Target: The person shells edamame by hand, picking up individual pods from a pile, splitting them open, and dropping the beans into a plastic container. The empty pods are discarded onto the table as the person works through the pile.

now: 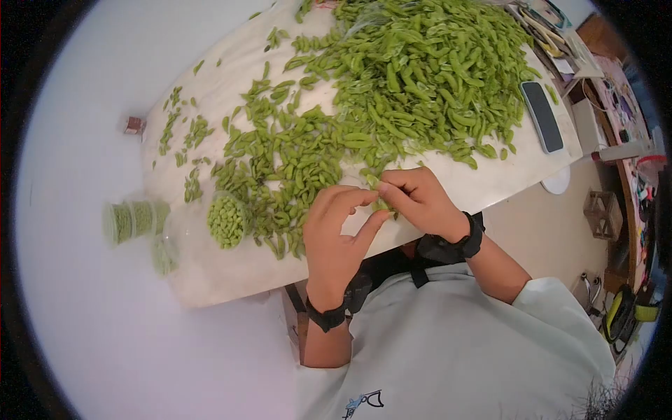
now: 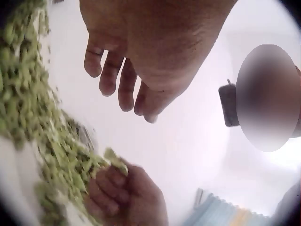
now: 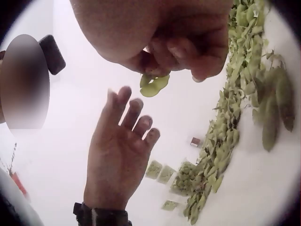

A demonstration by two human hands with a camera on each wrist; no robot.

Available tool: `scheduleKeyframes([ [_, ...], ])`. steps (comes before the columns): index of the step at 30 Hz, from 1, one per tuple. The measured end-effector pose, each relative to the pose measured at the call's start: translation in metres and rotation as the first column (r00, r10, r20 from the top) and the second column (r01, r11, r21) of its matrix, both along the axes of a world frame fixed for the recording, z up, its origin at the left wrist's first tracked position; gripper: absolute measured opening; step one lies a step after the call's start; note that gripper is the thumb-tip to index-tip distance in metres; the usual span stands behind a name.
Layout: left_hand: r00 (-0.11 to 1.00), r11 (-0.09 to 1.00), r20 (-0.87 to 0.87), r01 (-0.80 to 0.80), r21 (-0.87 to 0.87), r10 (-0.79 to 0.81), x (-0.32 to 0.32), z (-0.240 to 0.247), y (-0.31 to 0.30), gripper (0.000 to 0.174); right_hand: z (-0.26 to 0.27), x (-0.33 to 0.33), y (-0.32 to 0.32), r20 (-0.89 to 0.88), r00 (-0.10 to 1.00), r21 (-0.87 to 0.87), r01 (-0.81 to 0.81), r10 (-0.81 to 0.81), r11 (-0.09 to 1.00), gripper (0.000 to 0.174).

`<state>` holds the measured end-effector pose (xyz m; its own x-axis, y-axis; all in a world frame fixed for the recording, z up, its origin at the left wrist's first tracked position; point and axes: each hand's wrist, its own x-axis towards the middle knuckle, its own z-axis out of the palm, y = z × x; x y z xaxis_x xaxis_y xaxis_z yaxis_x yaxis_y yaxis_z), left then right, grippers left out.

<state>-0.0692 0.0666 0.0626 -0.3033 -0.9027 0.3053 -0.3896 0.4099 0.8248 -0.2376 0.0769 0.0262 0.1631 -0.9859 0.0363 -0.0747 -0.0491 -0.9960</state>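
Observation:
My right hand [image 1: 423, 203] pinches a green edamame pod [image 3: 155, 86] between thumb and curled fingers, over the near edge of the table [image 1: 280, 283]. My left hand [image 1: 336, 227] is held just left of the pod, its fingers parted and slightly bent. In the right wrist view the left hand's palm faces the pod with nothing in it. Beyond both hands lies a spread of loose pods [image 1: 287, 157], with a tall heap of pods [image 1: 427, 70] behind. A round clear tub [image 1: 227, 220] full of shelled green beans stands left of my left hand.
More clear containers [image 1: 133, 220] of shelled beans stand at the left edge. A phone [image 1: 542, 117] lies at the table's right. A small brown box [image 1: 134, 125] is at the far left. On the floor at right sits a wooden crate-like stool [image 1: 603, 214].

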Motion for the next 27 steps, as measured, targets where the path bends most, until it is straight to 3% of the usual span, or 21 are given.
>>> scheduleKeyframes([
  [4,0.997,0.998,0.041,0.062,-0.013,-0.061,-0.019,-0.007,-0.003,0.024,-0.006,-0.007,0.003,0.059,0.996,-0.007,0.072,-0.072,0.997,0.027],
  [8,0.991,0.995,0.116,0.071,-0.070,-0.062,-0.029,-0.016,-0.006,0.019,-0.013,-0.010,0.006,0.185,0.974,0.094,0.113,-0.129,0.989,0.030],
  [13,0.983,0.996,0.163,0.087,0.023,-0.090,-0.039,-0.019,-0.006,0.022,-0.025,-0.014,0.004,0.349,0.927,0.175,0.077,-0.135,0.982,0.030],
  [17,0.980,0.985,0.132,0.134,0.108,-0.147,-0.043,-0.020,-0.007,0.021,-0.027,-0.016,0.003,0.326,0.933,0.204,0.087,-0.151,0.975,0.030],
  [22,0.990,0.991,0.042,0.134,0.001,-0.134,-0.035,-0.027,-0.007,0.020,-0.028,-0.009,0.004,0.282,0.943,0.220,0.117,-0.178,0.968,0.032],
  [23,0.992,0.992,-0.001,0.125,-0.013,-0.125,-0.030,-0.030,-0.007,0.020,-0.028,-0.007,0.003,0.283,0.942,0.234,0.112,-0.178,0.966,0.032],
  [27,0.982,0.984,-0.079,-0.174,-0.044,0.170,0.008,-0.026,-0.005,0.015,-0.024,-0.004,0.001,0.282,0.939,0.300,0.110,-0.198,0.948,0.030],
])
